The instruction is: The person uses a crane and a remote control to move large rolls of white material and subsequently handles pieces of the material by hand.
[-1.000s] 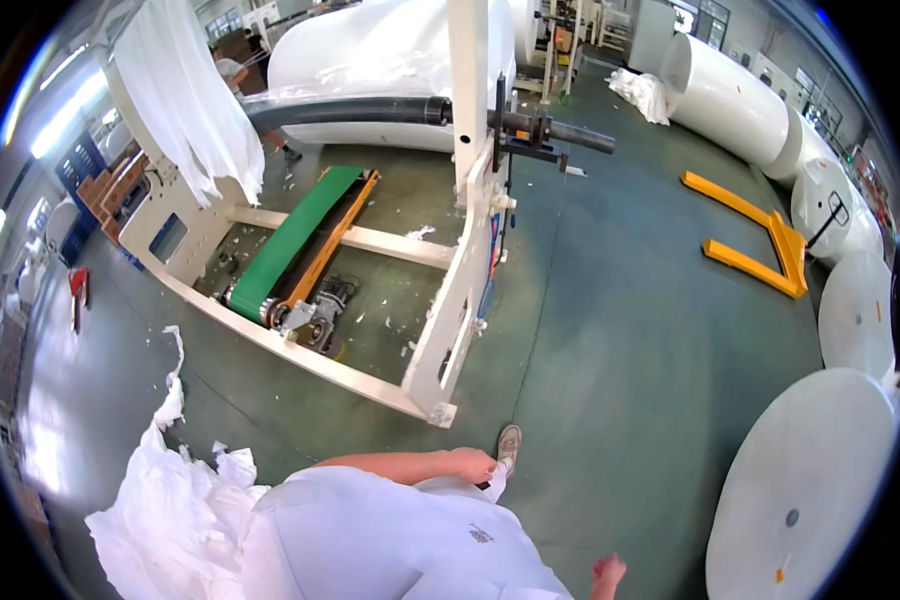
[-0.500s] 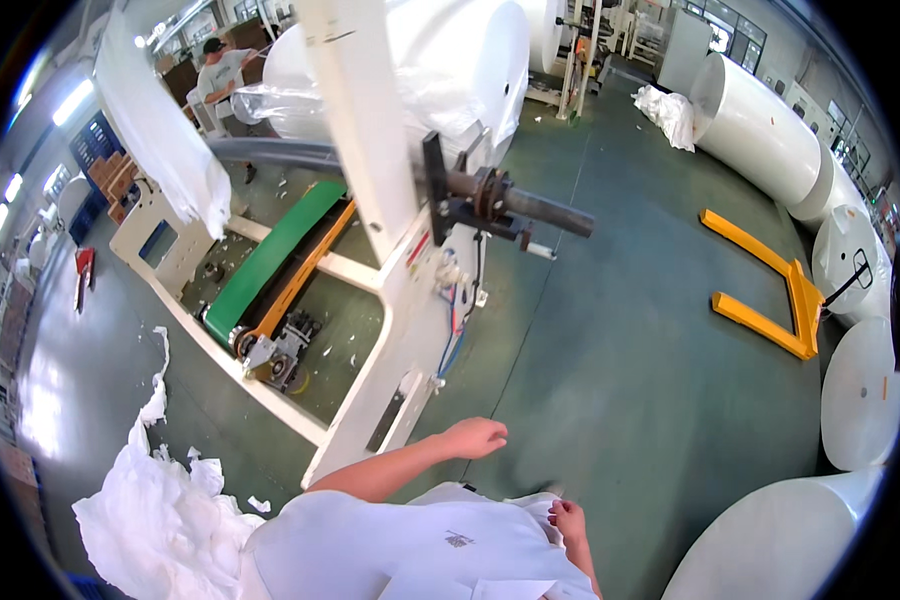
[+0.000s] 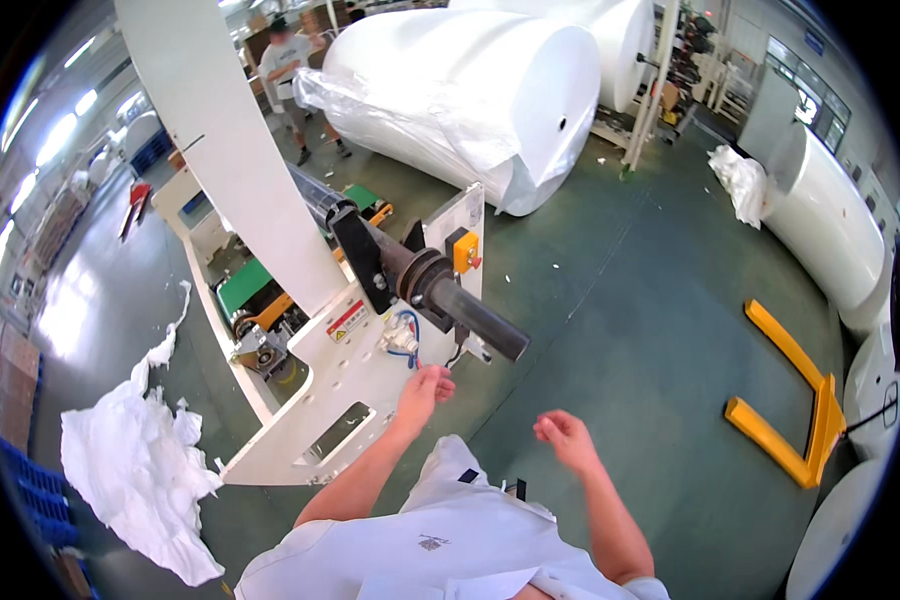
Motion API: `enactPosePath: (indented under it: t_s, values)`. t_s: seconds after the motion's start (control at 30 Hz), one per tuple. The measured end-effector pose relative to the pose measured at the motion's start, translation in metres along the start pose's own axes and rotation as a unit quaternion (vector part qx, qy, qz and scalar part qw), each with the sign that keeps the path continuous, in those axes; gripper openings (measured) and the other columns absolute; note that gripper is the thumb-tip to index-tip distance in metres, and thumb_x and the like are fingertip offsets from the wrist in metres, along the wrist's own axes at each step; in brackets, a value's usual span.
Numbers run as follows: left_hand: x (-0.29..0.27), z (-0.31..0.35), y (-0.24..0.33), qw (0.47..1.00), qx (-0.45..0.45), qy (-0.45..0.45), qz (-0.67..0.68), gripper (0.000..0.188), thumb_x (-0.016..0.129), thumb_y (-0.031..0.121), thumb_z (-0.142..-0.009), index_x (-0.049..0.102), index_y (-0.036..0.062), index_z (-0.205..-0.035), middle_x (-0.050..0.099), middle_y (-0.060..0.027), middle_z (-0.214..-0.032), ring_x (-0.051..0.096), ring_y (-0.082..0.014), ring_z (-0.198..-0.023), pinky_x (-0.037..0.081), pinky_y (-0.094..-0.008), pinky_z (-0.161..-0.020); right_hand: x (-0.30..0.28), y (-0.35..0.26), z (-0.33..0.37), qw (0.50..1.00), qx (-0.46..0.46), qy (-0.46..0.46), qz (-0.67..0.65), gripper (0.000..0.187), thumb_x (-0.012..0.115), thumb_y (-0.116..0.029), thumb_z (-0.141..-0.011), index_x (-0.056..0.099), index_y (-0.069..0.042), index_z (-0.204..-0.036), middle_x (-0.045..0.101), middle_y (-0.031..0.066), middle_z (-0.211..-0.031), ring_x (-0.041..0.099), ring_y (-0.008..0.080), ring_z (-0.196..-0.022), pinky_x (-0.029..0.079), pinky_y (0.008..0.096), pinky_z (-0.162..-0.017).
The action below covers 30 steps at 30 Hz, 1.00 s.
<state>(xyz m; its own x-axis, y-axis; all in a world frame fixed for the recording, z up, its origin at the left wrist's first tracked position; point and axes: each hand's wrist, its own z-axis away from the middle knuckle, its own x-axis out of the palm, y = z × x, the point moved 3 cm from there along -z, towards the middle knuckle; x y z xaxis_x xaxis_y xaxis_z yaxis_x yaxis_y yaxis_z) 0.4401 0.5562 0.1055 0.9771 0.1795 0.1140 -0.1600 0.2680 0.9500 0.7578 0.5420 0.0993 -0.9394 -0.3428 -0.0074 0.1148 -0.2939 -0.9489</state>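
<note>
My left hand [image 3: 426, 388] is raised beside the cream side plate [image 3: 320, 395] of a machine frame, just below a bundle of blue and clear air tubes [image 3: 402, 338]. Its fingers are loosely bent with nothing visible between them; whether they touch the plate I cannot tell. Above this hand a dark steel shaft [image 3: 480, 318] with a ringed collar juts out from the frame on a black bracket [image 3: 360, 252]. Over the floor to the right, my right hand [image 3: 566, 438] hangs in the air, half curled and empty, apart from everything.
A huge white roll [image 3: 460, 85] in loose film lies beyond the frame. An orange pallet jack [image 3: 795, 400] stands at right, near more white rolls [image 3: 830, 220]. Crumpled white material [image 3: 140, 470] lies on the left floor. A co-worker [image 3: 288, 75] stands far back.
I have come closer to the shaft end, and the view has shifted. My left hand is now by the side plate. The right hand has risen forward from my side.
</note>
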Motion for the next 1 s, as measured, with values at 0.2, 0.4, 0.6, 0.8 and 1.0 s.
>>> enactPosePath:
  t_s: [0.2, 0.4, 0.6, 0.8, 1.0]
  values:
    - [0.052, -0.034, 0.024, 0.992, 0.005, 0.11, 0.065, 0.056, 0.037, 0.052, -0.103, 0.053, 0.0023, -0.122, 0.065, -0.0121, -0.103, 0.064, -0.0205, -0.094, 0.051, -0.0354, -0.082, -0.011, -0.099, -0.105, 0.982, -0.123, -0.058, 0.13, 0.038, 0.058, -0.028, -0.099, 0.055, 0.002, -0.122, 0.066, 0.0079, -0.105, 0.062, 0.0141, -0.095, 0.05, 0.0295, -0.086]
    - [0.096, -0.071, 0.024, 0.979, -0.012, 0.16, 0.124, 0.053, 0.052, 0.045, -0.099, 0.045, 0.0043, -0.131, 0.061, -0.0097, -0.115, 0.062, -0.0205, -0.099, 0.049, -0.0377, -0.088, 0.025, -0.128, -0.156, 0.954, 0.069, -0.26, 0.13, 0.045, 0.068, -0.03, -0.092, 0.053, 0.001, -0.12, 0.062, 0.009, -0.095, 0.063, 0.0157, -0.074, 0.055, 0.0317, -0.067]
    - [0.111, -0.094, 0.018, 0.944, 0.028, 0.271, 0.185, 0.045, 0.068, 0.029, -0.092, 0.046, 0.0015, -0.121, 0.062, -0.0103, -0.102, 0.063, -0.0185, -0.089, 0.054, -0.033, -0.074, 0.029, -0.12, -0.188, 0.875, 0.203, -0.436, -0.058, 0.049, 0.071, -0.026, -0.088, 0.047, -0.003, -0.125, 0.061, 0.0103, -0.096, 0.065, 0.0193, -0.072, 0.058, 0.0329, -0.058]
    - [0.129, -0.085, 0.049, 0.901, 0.024, 0.337, 0.273, 0.041, 0.069, 0.028, -0.09, 0.051, -0.0019, -0.111, 0.065, -0.0141, -0.088, 0.066, -0.0234, -0.077, 0.057, -0.0372, -0.068, 0.03, -0.116, -0.202, 0.846, 0.148, -0.509, -0.052, 0.068, 0.072, -0.032, -0.088, 0.031, -0.007, -0.137, 0.06, 0.0116, -0.099, 0.065, 0.0195, -0.073, 0.057, 0.0339, -0.056]
    - [0.129, -0.08, 0.05, 0.893, 0.022, 0.377, 0.244, 0.048, 0.07, 0.035, -0.088, 0.052, -0.0023, -0.112, 0.065, -0.0148, -0.088, 0.066, -0.024, -0.075, 0.058, -0.0376, -0.065, 0.034, -0.113, -0.2, 0.825, 0.137, -0.546, -0.042, 0.059, 0.069, -0.038, -0.09, 0.037, -0.006, -0.128, 0.061, 0.0059, -0.092, 0.064, 0.0139, -0.071, 0.054, 0.0289, -0.049]
